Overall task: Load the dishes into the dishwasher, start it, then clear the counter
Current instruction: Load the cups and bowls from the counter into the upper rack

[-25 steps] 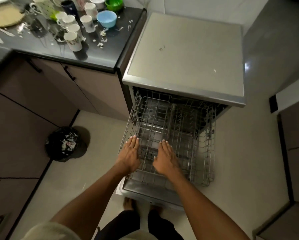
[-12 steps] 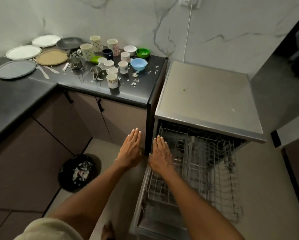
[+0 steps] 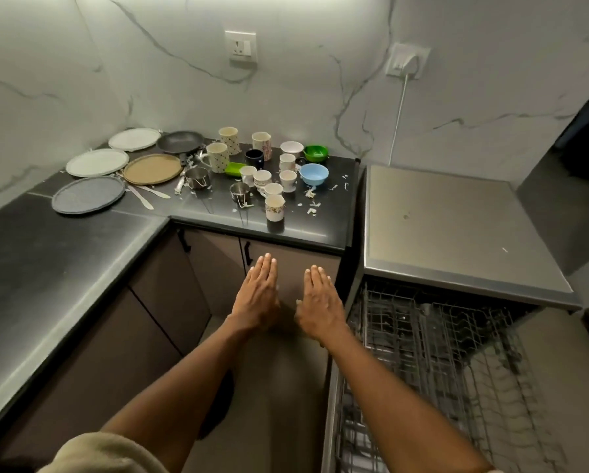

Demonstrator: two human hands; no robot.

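The dishwasher (image 3: 456, 227) stands at the right with its empty wire rack (image 3: 433, 363) pulled out. On the black counter (image 3: 327, 220) sit several cups, one patterned cup (image 3: 274, 208) nearest the edge, a blue bowl (image 3: 314, 173), a green bowl (image 3: 316, 152), two small steel pots, a dark pan (image 3: 180, 141) and several plates, among them a grey plate (image 3: 88, 194) and a tan plate (image 3: 152, 168). My left hand (image 3: 257, 297) and my right hand (image 3: 318, 303) hover flat and empty in front of the cabinet doors, below the counter edge, left of the rack.
Food scraps litter the counter near the blue bowl. Cutlery (image 3: 142, 196) lies beside the plates. The counter's left arm (image 3: 47, 268) runs toward me. A cable (image 3: 400, 107) hangs from a wall socket behind the dishwasher.
My view swung up and left from the rack to the counter. Both hands left the rack and now hover in front of the cabinet, still flat and empty.
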